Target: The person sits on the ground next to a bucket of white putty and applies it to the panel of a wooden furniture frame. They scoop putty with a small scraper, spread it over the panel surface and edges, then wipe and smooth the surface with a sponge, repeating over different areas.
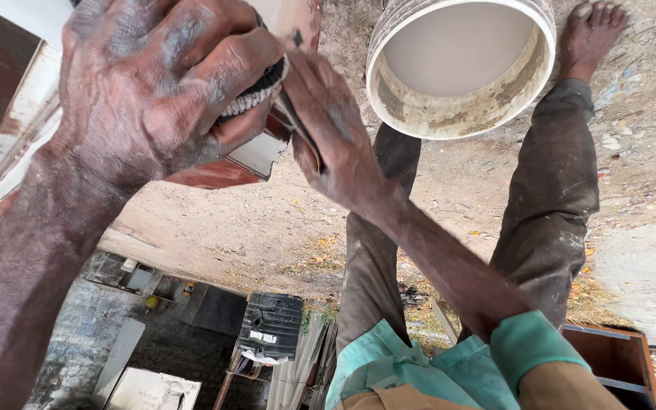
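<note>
Outdoors, bare dirt ground point(252, 228) w/ scattered dry leaves and small stones; view is tipped so things look upside down. A white bucket point(461, 64), inside stained and empty-looking, stands on the dirt just beside the person's bare foot point(594, 34). Dark dusty trousers point(548, 197) and a green shirt point(419, 372) fill the lower middle. Further off: a black box-like container point(271, 326), a grey wall point(77, 342) and a brown wooden box point(616, 361) at the right edge.

Left hand point(153, 83), close to the lens and smeared w/ grey paint or dust, is closed around a dark brush or pad w/ pale bristly edge point(260, 87), pressing it vs. a white-and-rusty metal panel point(256, 152). Right hand point(328, 125) lies just beside the brush, fingers flat along the panel's edge; can't tell if it grips anything. Brush sits between both hands, touching the left, right hand next to it.
</note>
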